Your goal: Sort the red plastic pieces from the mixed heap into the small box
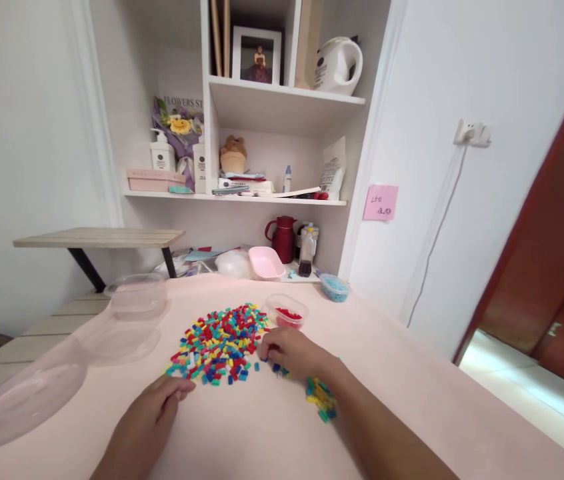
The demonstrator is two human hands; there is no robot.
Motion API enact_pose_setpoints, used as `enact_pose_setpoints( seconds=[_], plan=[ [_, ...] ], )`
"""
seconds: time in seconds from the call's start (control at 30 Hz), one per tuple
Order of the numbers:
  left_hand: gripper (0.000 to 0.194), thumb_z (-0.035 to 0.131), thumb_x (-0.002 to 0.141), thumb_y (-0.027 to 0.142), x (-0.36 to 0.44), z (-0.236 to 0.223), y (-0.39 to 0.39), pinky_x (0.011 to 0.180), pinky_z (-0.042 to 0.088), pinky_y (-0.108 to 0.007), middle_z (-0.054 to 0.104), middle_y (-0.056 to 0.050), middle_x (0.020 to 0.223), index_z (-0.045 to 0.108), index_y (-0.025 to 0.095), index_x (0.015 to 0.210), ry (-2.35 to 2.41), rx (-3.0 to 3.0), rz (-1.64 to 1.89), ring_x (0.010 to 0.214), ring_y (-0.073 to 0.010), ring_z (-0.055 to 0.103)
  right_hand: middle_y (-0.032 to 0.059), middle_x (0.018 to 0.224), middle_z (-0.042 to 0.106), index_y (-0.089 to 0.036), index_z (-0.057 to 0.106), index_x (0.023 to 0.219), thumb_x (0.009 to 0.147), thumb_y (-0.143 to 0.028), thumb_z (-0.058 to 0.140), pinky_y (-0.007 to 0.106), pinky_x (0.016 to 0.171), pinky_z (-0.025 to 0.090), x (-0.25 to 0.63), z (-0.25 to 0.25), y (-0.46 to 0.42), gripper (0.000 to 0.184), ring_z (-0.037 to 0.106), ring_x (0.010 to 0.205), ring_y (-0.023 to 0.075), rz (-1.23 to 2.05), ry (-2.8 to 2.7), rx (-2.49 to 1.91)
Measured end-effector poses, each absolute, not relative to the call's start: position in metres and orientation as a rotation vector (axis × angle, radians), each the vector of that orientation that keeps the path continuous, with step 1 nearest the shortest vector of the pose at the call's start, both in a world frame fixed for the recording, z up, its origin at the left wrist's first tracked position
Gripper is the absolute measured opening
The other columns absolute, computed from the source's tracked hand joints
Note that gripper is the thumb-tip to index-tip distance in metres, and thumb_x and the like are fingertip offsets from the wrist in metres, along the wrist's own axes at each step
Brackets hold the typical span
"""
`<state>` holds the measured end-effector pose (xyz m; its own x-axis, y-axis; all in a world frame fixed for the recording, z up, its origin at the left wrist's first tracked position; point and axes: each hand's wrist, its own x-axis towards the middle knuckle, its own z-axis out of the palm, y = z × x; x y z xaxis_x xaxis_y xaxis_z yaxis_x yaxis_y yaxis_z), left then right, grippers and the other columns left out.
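A wide pile of small toy bricks [222, 340] in red, yellow, green, blue and white lies on the pink tabletop [222, 427]. At its lower left edge rests my left hand [155, 410], fingers curled in; what they hold, if anything, is hidden. My right hand [292, 350] reaches to the right side of the pile, its fingers bent down and pressed together at the table. Dark blue bricks [276, 367] lie under and beside that hand, partly covered. Beneath my right forearm is a smaller group of yellow and green bricks [321, 398].
Behind my right hand stands a clear tub with red bricks [288, 315]. A tub of light blue pieces [335, 288] is at the back right. Clear empty containers [137, 297] line the left side. A pink tray [267, 263], bottle [307, 252] and red jug [283, 239] stand at the back.
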<state>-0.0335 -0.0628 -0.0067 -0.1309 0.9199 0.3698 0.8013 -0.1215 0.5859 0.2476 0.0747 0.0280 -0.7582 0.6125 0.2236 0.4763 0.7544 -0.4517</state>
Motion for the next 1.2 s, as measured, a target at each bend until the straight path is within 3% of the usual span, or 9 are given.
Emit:
enact_pose_setpoints(
  seconds=[0.17,0.27,0.47,0.6,0.8,0.9,0.97,1.07,1.2],
  plan=[
    [0.031,0.044,0.083,0.031,-0.036,-0.010,-0.062,0.079,0.056,-0.026,0.076,-0.001,0.089,0.075,0.028,0.087,1.971,1.970,1.081,0.088,-0.0179,0.071,0.0008,0.091,0.069,-0.025,0.068,0.111,0.081,-0.011,0.050,0.023,0.066,0.041,0.254,0.025,0.079,0.038,0.060,0.077,0.0145,0.474,-2.421,-1.065],
    [0.031,0.045,0.082,0.030,-0.036,-0.010,-0.061,0.079,0.056,-0.027,0.076,-0.001,0.089,0.075,0.028,0.087,1.961,1.970,1.086,0.087,-0.0178,0.071,0.0034,0.096,0.068,-0.026,0.064,0.121,0.085,-0.016,0.053,0.024,0.074,0.042,0.246,0.023,0.077,0.039,0.060,0.085,0.0165,0.417,-2.471,-0.974],
    [0.028,0.048,0.079,0.031,-0.034,-0.005,-0.063,0.078,0.057,-0.027,0.076,-0.001,0.087,0.076,0.028,0.085,1.955,1.963,1.107,0.085,-0.0185,0.071,0.0055,0.099,0.067,-0.023,0.070,0.101,0.088,-0.014,0.051,0.025,0.080,0.041,0.237,0.020,0.077,0.025,0.059,0.094,0.0172,0.397,-2.546,-0.885],
    [0.030,0.047,0.079,0.032,-0.034,-0.005,-0.063,0.078,0.057,-0.028,0.076,-0.002,0.088,0.076,0.027,0.085,1.954,1.954,1.106,0.086,-0.0192,0.071,0.0035,0.097,0.066,-0.024,0.066,0.109,0.086,-0.017,0.056,0.025,0.075,0.040,0.241,0.023,0.075,0.026,0.059,0.090,0.0167,0.454,-2.485,-0.947],
    [0.028,0.049,0.079,0.032,-0.035,-0.007,-0.061,0.079,0.057,-0.028,0.077,-0.001,0.088,0.076,0.027,0.086,1.949,1.955,1.119,0.086,-0.0189,0.071,0.0009,0.085,0.065,-0.021,0.060,0.092,0.075,-0.040,0.073,0.024,0.063,0.034,0.230,0.026,0.065,0.029,0.053,0.075,0.0151,0.462,-2.478,-1.046],
    [0.029,0.048,0.080,0.033,-0.035,-0.006,-0.062,0.078,0.057,-0.028,0.076,-0.001,0.088,0.076,0.027,0.086,1.962,1.952,1.116,0.086,-0.0190,0.071,-0.0004,0.082,0.064,-0.020,0.059,0.084,0.074,-0.023,0.068,0.023,0.062,0.031,0.229,0.024,0.066,0.014,0.051,0.074,0.0138,0.387,-2.507,-1.070],
    [0.030,0.046,0.081,0.033,-0.035,-0.006,-0.063,0.078,0.057,-0.028,0.076,-0.001,0.088,0.076,0.028,0.085,1.973,1.949,1.100,0.086,-0.0191,0.071,-0.0015,0.079,0.063,-0.021,0.059,0.080,0.071,-0.011,0.061,0.023,0.060,0.030,0.233,0.023,0.069,0.014,0.050,0.070,0.0126,0.386,-2.540,-1.117],
    [0.030,0.046,0.081,0.033,-0.034,-0.007,-0.062,0.078,0.057,-0.028,0.076,-0.001,0.089,0.076,0.028,0.086,1.959,1.958,1.091,0.087,-0.0191,0.071,-0.0005,0.080,0.064,-0.021,0.062,0.080,0.069,-0.008,0.058,0.023,0.059,0.029,0.243,0.022,0.074,0.018,0.052,0.070,0.0132,0.321,-2.540,-1.212],
    [0.029,0.048,0.080,0.031,-0.034,-0.007,-0.062,0.080,0.056,-0.028,0.077,-0.001,0.090,0.075,0.028,0.086,1.943,1.943,1.120,0.087,-0.0189,0.071,0.0034,0.088,0.065,-0.022,0.069,0.095,0.077,-0.009,0.054,0.024,0.070,0.036,0.244,0.023,0.075,0.027,0.056,0.081,0.0154,0.249,-2.453,-1.153]
  ],
)
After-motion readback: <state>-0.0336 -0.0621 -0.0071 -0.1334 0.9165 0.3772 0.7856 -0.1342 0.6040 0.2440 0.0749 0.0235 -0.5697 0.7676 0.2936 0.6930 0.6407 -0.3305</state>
